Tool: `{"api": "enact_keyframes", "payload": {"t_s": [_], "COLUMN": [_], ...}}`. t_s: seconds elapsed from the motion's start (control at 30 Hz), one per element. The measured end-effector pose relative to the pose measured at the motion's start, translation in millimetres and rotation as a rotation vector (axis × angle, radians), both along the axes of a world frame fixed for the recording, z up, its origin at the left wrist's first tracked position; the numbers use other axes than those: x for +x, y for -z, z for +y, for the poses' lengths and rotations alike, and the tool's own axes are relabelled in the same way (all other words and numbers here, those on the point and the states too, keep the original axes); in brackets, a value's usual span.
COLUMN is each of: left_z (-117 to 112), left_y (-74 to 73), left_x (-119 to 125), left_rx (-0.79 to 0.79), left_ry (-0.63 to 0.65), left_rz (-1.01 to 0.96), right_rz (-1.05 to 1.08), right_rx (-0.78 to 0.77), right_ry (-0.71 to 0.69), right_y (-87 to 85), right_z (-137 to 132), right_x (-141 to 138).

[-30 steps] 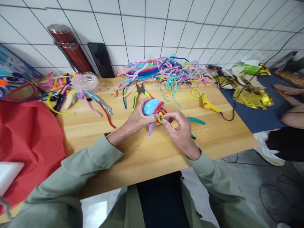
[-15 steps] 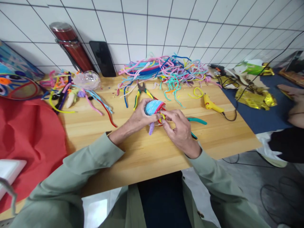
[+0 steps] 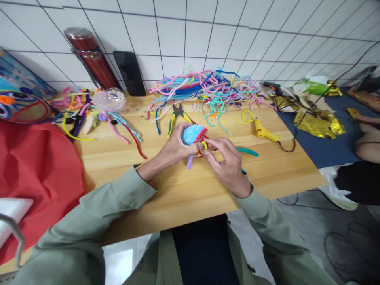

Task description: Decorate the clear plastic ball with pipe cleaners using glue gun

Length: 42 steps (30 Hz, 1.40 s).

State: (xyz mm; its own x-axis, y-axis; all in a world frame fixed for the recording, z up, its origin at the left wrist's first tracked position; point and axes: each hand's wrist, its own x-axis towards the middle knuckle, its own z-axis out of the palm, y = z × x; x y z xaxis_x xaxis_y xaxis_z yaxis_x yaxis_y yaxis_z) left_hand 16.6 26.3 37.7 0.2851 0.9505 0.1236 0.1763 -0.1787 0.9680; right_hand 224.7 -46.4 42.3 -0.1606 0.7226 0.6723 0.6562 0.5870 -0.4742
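Note:
My left hand (image 3: 178, 144) is wrapped round a ball (image 3: 192, 134) covered in light-blue fuzzy pipe cleaner with a red band. A short purple pipe cleaner piece (image 3: 190, 162) sticks out below the ball. At the ball's right side, my right hand (image 3: 224, 160) pinches a small curled yellow pipe cleaner (image 3: 204, 146) against the red part. Behind my left hand lie pliers (image 3: 177, 114) with yellow-and-green handles, jaws pointing away. A teal handle (image 3: 248, 151) of another tool shows beyond my right hand, which hides the rest of it.
A heap of colourful pipe cleaners (image 3: 204, 85) lies along the tiled wall. To the right is a yellow glue gun (image 3: 264, 130) with a cord. A red flask (image 3: 92, 59), a phone (image 3: 130, 73) and a clear plastic ball (image 3: 109, 99) stand back left. Another person's hand (image 3: 369, 134) is far right.
Both hands stay at the ball, with the right fingers shifted slightly around the yellow pipe cleaner. The other person's hand at far right has moved a little.

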Motion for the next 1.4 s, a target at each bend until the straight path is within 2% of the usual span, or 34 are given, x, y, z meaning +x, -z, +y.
{"api": "enact_keyframes", "payload": {"t_s": [0.1,0.17,0.33,0.47,0.6,0.77,0.87,1.0,1.1,1.2,1.3,1.4], "left_z": [-0.5,0.3,2.9,4.3,8.2,12.2,12.4,10.3,7.0,3.9,2.4,1.9], "left_y": [-1.5,-1.3,5.3,10.4,6.4,-11.6,-14.9,-5.2,0.5,-0.2,-3.0,-4.0], "left_x": [-0.3,-0.9,-2.1,-2.1,-3.8,-11.8,-14.0,-9.0,-4.8,-3.3,-3.1,-2.6], "left_rx": [0.049,0.055,0.039,-0.007,-0.085,-0.133,-0.145,-0.167,-0.151,-0.113,-0.092,-0.092], "left_ry": [-0.009,-0.011,-0.027,-0.031,-0.037,-0.078,-0.045,-0.006,-0.018,-0.032,-0.040,-0.038], "left_rz": [0.042,0.064,0.091,0.101,-0.022,-0.204,-0.149,-0.028,0.038,0.105,0.143,0.147], "right_rz": [-0.032,-0.121,-0.457,-0.583,-0.582,-0.576,-0.503,-0.324,-0.222,-0.212,-0.250,-0.274], "right_rx": [0.007,-0.014,-0.193,-0.291,-0.270,-0.256,-0.235,-0.217,-0.148,-0.029,0.057,0.087], "right_ry": [0.041,0.093,0.250,0.288,0.330,0.370,0.345,0.337,0.296,0.171,0.070,0.035], "right_y": [-1.6,4.4,38.9,58.9,63.7,66.1,64.9,50.6,34.0,24.1,25.2,30.9], "right_z": [2.8,2.8,-12.8,-28.5,-30.8,-23.7,-20.1,-18.7,-18.2,-15.3,-12.1,-12.7], "right_x": [15.4,36.8,101.9,125.2,127.0,129.5,131.3,126.0,110.3,87.4,68.3,60.2]}}
